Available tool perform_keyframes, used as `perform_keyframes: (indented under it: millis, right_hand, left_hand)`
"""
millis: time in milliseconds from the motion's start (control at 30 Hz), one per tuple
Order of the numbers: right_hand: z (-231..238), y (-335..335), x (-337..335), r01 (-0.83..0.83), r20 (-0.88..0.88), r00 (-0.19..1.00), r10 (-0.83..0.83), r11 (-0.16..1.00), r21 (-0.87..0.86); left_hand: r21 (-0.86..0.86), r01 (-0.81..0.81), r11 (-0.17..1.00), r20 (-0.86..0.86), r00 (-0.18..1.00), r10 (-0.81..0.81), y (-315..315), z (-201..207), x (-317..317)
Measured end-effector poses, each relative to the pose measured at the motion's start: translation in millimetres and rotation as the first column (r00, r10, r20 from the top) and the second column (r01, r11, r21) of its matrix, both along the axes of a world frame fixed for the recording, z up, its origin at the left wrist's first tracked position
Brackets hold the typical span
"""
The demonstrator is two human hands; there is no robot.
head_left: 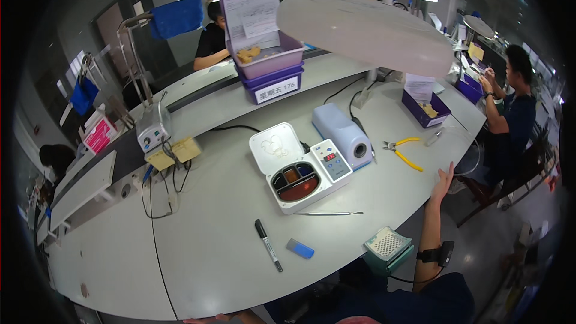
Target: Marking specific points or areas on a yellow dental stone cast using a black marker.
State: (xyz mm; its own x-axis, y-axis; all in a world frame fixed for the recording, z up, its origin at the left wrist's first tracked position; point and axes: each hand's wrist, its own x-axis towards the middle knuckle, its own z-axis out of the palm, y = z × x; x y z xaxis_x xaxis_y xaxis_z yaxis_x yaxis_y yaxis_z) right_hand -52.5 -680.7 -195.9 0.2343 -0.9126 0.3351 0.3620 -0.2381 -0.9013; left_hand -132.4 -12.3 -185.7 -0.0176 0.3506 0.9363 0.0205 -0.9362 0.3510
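Observation:
My right hand [443, 182] rests at the right edge of the desk with its fingers apart, holding nothing. Nearest to it lie yellow-handled cutting pliers [405, 152], and a thin clear tube [474, 165] loops just beyond. Only part of my left hand [217, 318] shows, its fingers stretched along the desk's front edge at the bottom. Between the hands stand a white wax heater [327, 189] with its lid up and a blue-grey box with a round opening [341, 135]. A slim metal tool [330, 213], a black-capped marker [268, 245] and a small blue block [300, 248] lie in front.
A green box with a perforated top [387, 251] sits at the desk's front edge. Purple trays [270, 63] stand stacked at the back, another purple tray [426, 108] at right. A large pale lamp head [366, 30] hangs over the desk. A person [513, 102] works at far right.

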Motion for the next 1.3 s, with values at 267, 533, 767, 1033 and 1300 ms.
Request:
perform_keyframes:
  millis: [267,533,767,1033,1300]
  right_hand:
    - [4.5,3.8,2.3,-0.062,0.039,0.998,0.058,0.992,0.111]
    - [1.0,-40.8,2.6,-0.160,0.042,0.987,0.155,0.967,0.197]
    - [-10.0,-47.5,-1.4,-0.091,-0.068,0.993,0.097,0.992,0.085]
    - [-16.0,-41.3,1.9,-0.102,0.033,0.994,0.100,0.990,0.094]
    - [3.7,-13.0,-4.1,-0.138,0.078,0.989,0.126,0.976,0.166]
  left_hand:
    - [-0.048,-0.003,0.999,0.063,0.998,0.006,1.3,-5.1,-2.0]
    - [-0.155,-0.059,0.986,0.114,0.991,0.077,9.4,6.8,-25.1]
    - [-0.199,-0.029,0.980,0.131,0.990,0.056,22.6,8.9,-33.5]
    - [0.113,-0.063,0.992,-0.124,0.989,0.077,34.9,0.3,-52.7]
    - [0.254,-0.188,0.949,-0.130,0.966,0.226,29.9,1.8,-49.5]
